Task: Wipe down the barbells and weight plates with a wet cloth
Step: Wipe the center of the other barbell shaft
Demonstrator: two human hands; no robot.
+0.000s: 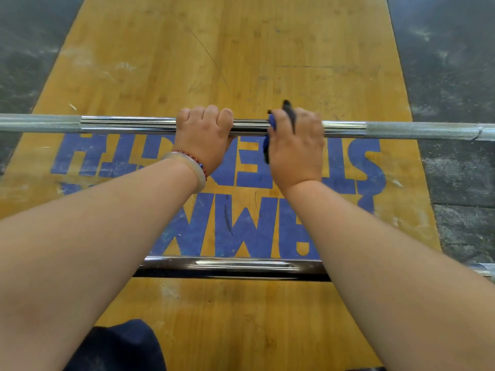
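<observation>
From where I sit, the job in hand looks like the middle of the upper barbell (251,127), the one running across the frame just above centre, over the wooden platform (241,49). My left hand (205,135) is curled over the smooth part of that bar from above, knuckles toward the top of the frame, thumb tucked under; I use it as the anchor. Just to its right, with a short bare stretch of bar between them, my right hand (297,145) is closed around the bar with the blue cloth (271,124) bunched under the palm; only the cloth's edge shows at the thumb side, and a dark strip pokes up between the fingers. I cannot tell whether that strip belongs to the cloth. To do this well, I would wrap the cloth fully round the bar, squeeze, and run it toward the right of the frame onto the rough gripping section, twisting so the underside gets wiped too, while the left hand stops the bar rolling. Both forearms reach in from the lower corners, wrists fairly straight, bracelets (192,164) on the left wrist. A second barbell (227,266) lies lower in the frame, partly behind my arms. No weight plates are in view.
</observation>
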